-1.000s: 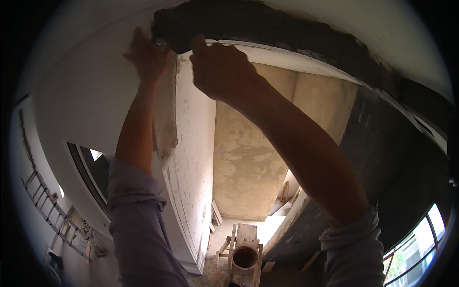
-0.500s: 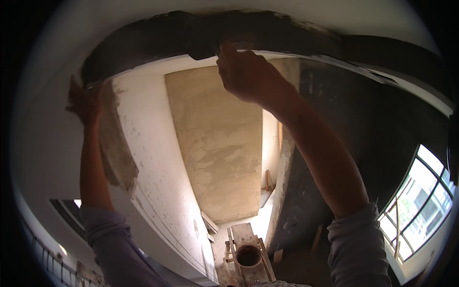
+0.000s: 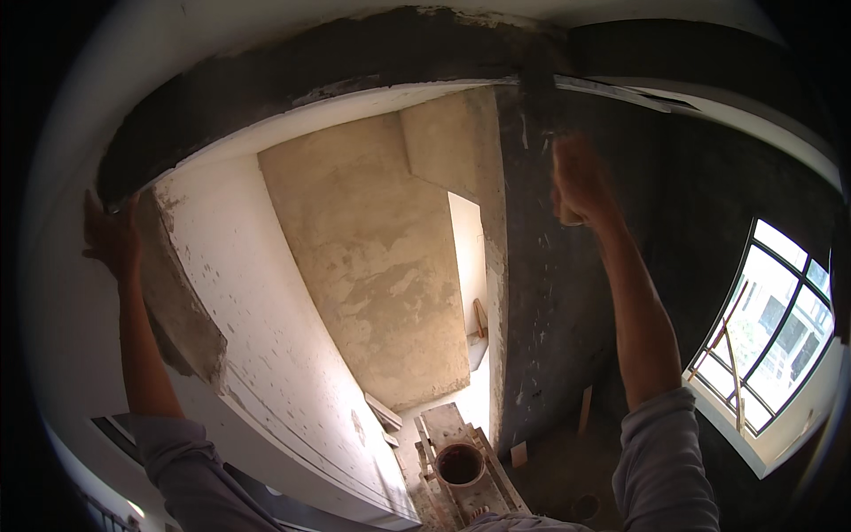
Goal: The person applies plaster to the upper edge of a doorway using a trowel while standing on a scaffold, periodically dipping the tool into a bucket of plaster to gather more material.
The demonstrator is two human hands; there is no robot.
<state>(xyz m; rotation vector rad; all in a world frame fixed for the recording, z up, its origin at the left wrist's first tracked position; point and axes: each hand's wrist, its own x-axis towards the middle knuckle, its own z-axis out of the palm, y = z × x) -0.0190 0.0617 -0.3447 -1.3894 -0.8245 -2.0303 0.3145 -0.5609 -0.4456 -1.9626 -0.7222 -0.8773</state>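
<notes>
Left hand: [image 3: 113, 238] raised to the left end of the beam [image 3: 292, 75], fingers apart around its lower corner; whether they press or pinch it, I cannot tell.
Beam: overhead, spanning the opening, its face dark.
Coat progress: by my judgement largely done, as dark covers most of the beam's face; the ragged upper border and rough patches along the lower edge look left to even out.
Pale wall: [image 3: 292, 310] beneath the beam's left part, speckled.
Bucket: [image 3: 461, 485] far below the beam's middle, on a plank stand [image 3: 441, 417]; contents too dark to tell.
Trowel: [image 3: 537, 78] apparently the dark, blurred shape across the beam's lower edge, right of its middle.
Right hand: [image 3: 581, 182] below the beam, blurred, fingers curled together, seemingly clamped on the trowel.
Window: [image 3: 773, 310] below the beam's right end.
</notes>
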